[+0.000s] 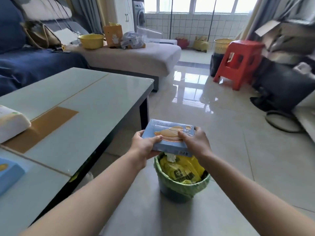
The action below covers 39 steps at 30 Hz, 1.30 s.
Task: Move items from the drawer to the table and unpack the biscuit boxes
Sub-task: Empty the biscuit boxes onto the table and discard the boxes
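Two hands, left hand [144,147], right hand [194,142], gripping biscuit box [167,133]

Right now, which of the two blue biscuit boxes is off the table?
The blue biscuit box with the biscuit picture, gripped by the left hand and right hand above the green-lined bin. The other blue box lies on the table.

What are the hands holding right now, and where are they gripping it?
A blue biscuit box, held over the bin: left hand grips its left edge, right hand its right edge.
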### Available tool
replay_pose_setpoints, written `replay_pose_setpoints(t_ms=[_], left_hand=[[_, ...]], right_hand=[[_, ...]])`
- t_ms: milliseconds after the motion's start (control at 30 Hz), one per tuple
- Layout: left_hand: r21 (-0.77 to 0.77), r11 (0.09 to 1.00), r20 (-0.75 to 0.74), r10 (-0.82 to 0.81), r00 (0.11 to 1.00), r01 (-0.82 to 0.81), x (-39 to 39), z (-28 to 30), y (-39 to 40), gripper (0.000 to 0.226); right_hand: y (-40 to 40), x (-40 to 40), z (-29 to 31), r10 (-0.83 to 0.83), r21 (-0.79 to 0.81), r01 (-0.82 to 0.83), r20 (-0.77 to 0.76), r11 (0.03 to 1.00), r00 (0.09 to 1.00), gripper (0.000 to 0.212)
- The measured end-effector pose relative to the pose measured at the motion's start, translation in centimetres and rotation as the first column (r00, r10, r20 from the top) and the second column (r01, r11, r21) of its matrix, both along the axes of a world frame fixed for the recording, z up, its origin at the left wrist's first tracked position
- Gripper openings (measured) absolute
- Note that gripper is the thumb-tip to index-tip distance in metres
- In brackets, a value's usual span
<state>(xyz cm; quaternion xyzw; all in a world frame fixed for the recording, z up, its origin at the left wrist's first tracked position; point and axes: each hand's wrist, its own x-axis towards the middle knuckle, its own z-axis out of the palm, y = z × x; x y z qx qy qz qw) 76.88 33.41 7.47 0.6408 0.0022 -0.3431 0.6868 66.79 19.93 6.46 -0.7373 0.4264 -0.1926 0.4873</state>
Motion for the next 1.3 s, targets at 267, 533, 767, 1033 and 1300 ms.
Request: replay_pose_setpoints(t_ms=[267, 533, 767, 1033, 1300], left_hand=[[0.013, 0.999, -0.095, 0.050, 0.994, -0.049, -3.9, -1.3, 2.1, 0.063], [0.041, 0.999, -0.139, 0.012, 0.990, -0.006, -2.3, -0.9, 5.4, 0.036], [-0.011, 1.000, -0.102, -0.010, 0.995, 0.009, 0.2, -1.0, 7.0, 0.049], [-0.087, 0.995, 0.044, 0.052, 0.998, -0.048, 2.1, 0.9, 9.2, 0.055], [-0.069, 0.995, 0.176, 0.077, 0.981, -0.066, 1.3, 2.7, 12.7, 0.074]], right_hand=[[2.9, -4.6, 0.8, 0.332, -0.225, -0.396, -0.276, 0.890, 0.902, 0.079], [2.9, -5.4, 0.6, 0.465, -0.304, -0.541, -0.288, 0.784, 0.837, 0.079], [2.6, -2.8, 0.5, 0.590, -0.393, -0.628, -0.230, 0.671, 0.774, 0.085], [3.4, 0.9, 0.7, 0.662, -0.469, -0.635, -0.133, 0.613, 0.737, 0.071], [5.2, 2.3, 3.2, 0.589, -0.551, -0.415, 0.181, 0.724, 0.787, 0.053]])
